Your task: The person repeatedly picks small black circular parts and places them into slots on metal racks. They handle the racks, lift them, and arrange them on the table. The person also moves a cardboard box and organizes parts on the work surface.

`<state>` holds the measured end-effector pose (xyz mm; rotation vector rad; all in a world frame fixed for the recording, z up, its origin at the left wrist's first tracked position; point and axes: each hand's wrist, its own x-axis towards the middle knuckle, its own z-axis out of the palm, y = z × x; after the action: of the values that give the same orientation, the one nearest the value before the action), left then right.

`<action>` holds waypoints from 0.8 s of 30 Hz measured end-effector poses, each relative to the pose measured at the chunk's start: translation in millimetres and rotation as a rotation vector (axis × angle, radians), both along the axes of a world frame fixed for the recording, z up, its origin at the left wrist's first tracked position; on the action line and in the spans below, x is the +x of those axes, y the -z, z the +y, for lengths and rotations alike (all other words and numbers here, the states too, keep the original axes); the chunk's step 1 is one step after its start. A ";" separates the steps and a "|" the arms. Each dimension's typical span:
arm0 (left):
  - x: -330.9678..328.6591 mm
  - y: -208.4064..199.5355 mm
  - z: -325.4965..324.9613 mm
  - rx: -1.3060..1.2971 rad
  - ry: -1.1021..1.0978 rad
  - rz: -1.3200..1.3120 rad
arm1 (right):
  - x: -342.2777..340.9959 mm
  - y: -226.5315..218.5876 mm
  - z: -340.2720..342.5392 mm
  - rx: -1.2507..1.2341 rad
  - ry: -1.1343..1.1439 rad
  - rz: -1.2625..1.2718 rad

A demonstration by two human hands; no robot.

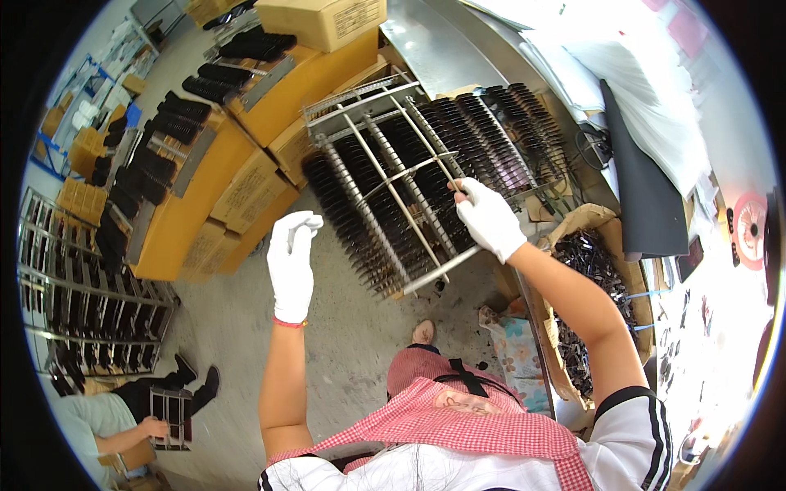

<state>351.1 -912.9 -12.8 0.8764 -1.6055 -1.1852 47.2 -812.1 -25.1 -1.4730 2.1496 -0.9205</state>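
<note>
My right hand (490,219), in a white glove with bare fingertips showing, is closed on the side bar of a metal rack (399,173). Rods and spring-like coils run along this rack, and rows of thin black pieces (344,213) stick out below and beside it. The rack is tilted, and its near end reaches out over the floor. Left of it, apart from the rack, my gloved left hand (292,266) is raised with its fingers loosely bent. Nothing shows in that hand. More rows of dark, glossy pieces (499,143) lie just right of the rack.
An open carton (565,327) full of small dark pieces stands by my right arm. Cardboard boxes (237,192) with black pieces on top line the left. A tall metal rack (90,286) stands far left, where another person (106,425) holds a small rack (170,417).
</note>
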 end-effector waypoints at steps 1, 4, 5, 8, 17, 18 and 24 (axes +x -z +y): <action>-11.0 -16.1 2.0 0.036 0.063 0.089 | 3.1 -7.3 14.1 -0.036 0.008 -0.032; -46.7 -64.1 19.8 0.149 0.302 0.301 | 14.0 -25.3 53.9 -0.115 0.103 -0.054; -59.9 -78.5 29.3 0.146 0.362 0.352 | 15.8 -29.7 66.8 -0.169 0.142 -0.054; -105.3 -121.5 50.7 0.252 0.492 0.500 | 14.5 -36.9 103.0 -0.277 0.271 0.139; -241.7 -248.1 170.7 0.603 1.435 0.694 | -39.9 -79.6 293.8 -0.704 0.431 0.538; -252.3 -251.6 198.1 0.569 1.417 0.686 | -45.3 -94.0 330.4 -0.736 0.515 0.593; -324.8 -269.0 378.0 0.696 1.872 0.546 | -46.0 -190.0 536.3 -0.720 0.659 0.246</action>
<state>26.3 -534.9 256.2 -1.0083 -1.2246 -2.9274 1.2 -275.7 164.9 -1.1684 2.7109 -1.9957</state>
